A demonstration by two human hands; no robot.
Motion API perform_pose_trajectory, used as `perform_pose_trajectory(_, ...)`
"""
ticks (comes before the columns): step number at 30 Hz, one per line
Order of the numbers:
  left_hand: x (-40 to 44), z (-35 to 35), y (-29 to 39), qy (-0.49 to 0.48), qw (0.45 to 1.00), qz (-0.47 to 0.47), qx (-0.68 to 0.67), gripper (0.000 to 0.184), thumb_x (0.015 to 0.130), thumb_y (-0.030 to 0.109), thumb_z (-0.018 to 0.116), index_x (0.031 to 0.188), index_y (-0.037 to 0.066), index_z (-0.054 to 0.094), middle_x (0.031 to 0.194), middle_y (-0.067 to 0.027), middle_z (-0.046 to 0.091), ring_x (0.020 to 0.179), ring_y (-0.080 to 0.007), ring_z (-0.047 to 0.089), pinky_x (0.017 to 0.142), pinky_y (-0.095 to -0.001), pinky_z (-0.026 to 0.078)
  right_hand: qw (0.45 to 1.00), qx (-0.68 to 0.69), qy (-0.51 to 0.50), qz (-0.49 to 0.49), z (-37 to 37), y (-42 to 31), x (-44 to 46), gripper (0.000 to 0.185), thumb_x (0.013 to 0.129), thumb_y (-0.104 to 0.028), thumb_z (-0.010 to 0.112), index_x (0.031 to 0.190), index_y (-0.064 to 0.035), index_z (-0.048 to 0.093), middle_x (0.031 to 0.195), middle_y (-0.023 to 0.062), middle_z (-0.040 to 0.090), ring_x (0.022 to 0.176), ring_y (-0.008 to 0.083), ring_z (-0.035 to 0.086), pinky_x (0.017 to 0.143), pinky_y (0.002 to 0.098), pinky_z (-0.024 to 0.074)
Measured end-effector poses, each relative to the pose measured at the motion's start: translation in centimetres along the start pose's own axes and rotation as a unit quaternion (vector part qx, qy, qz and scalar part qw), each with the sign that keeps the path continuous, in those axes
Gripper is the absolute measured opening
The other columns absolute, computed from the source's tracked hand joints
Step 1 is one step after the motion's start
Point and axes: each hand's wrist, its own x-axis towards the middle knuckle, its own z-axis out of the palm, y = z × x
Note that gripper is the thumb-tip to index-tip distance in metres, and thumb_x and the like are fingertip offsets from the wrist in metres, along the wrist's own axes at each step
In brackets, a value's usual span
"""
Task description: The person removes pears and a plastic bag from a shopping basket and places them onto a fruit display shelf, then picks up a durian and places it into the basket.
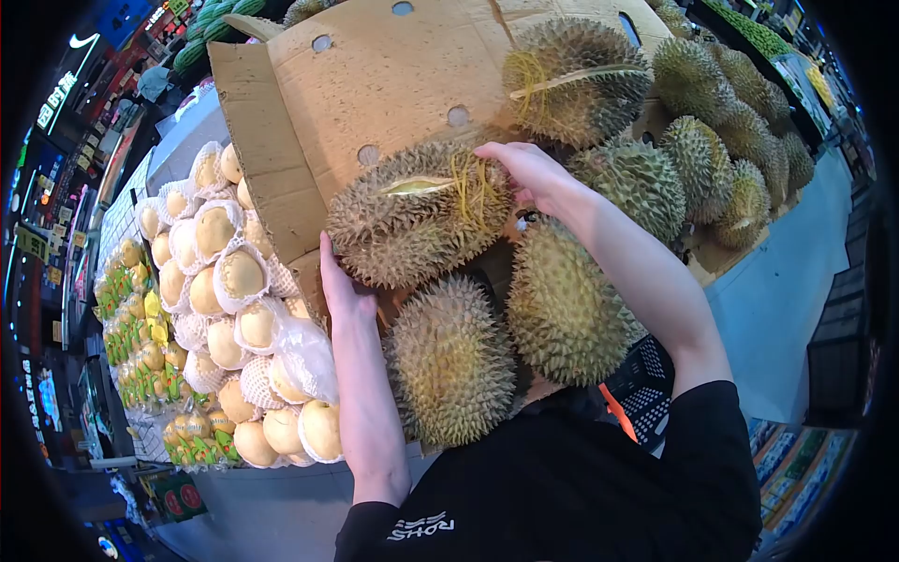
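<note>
A large brown durian (412, 229) with a split in its husk and yellow string tied round one end lies between my two hands. My left hand (345, 286) presses against its left end, the fingers partly hidden behind the spines. At the right end, beside the string, my right hand (536, 178) grips it with the fingertips on top. Below it sit two more durians, a yellowish one (454, 365) and a greener one (567, 304). Another split durian with yellow string (581, 84) rests above my right hand.
An open cardboard box (281, 112) with round holes surrounds the durians. More durians (698, 169) are heaped at the right. Pale round fruit in white foam nets (215, 234) is stacked at the left, near bagged fruit (131, 318). A black perforated basket (646, 379) is by my body.
</note>
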Motion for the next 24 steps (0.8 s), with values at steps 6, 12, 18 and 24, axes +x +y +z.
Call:
perform_pose_trajectory(6,-0.5,1.4,0.6,-0.009,0.999,0.032,-0.013,0.050,0.099,0.045,0.045,0.134,0.011,0.051,0.134,-0.0100,0.055,0.122,-0.0291,0.052,0.106,-0.0489,0.040,0.998,-0.013,0.043,-0.046,-0.4,-0.9,-0.1,0.033,0.086,-0.038,0.065,0.104,-0.0106,0.063,0.079,-0.0042,0.046,0.072,0.0081,0.041,0.061,0.0273,0.0321)
perform_pose_trajectory(12,-3.8,3.6,2.5,-0.001,0.992,0.125,-0.003,0.045,0.100,0.039,0.047,0.134,0.008,0.050,0.130,-0.0068,0.058,0.118,-0.0224,0.056,0.104,-0.0409,0.042,0.986,0.000,0.010,-0.164,-1.6,-3.6,-3.9,0.028,0.085,-0.032,0.065,0.104,-0.0117,0.063,0.092,-0.0049,0.052,0.078,0.0069,0.040,0.067,0.0256,0.0305)
perform_pose_trajectory(18,-8.7,4.8,3.5,-0.010,0.975,0.224,-0.008,0.044,0.101,0.037,0.046,0.133,0.006,0.051,0.124,-0.0084,0.062,0.107,-0.0209,0.063,0.093,-0.0374,0.052,0.966,0.058,-0.012,-0.253,-2.2,-4.9,-10.0,0.043,0.084,-0.026,0.071,0.115,0.0003,0.060,0.100,0.0021,0.059,0.096,0.0097,0.049,0.086,0.0263,0.0378)
perform_pose_trajectory(24,-14.2,5.2,3.6,-0.031,0.968,0.249,-0.020,0.043,0.102,0.034,0.045,0.131,0.004,0.051,0.123,-0.0089,0.062,0.102,-0.0186,0.065,0.088,-0.0324,0.055,0.947,0.101,-0.019,-0.306,-2.9,-3.9,-15.1,0.046,0.084,-0.021,0.073,0.120,0.0029,0.059,0.093,-0.0005,0.057,0.087,0.0066,0.049,0.079,0.0216,0.0365)
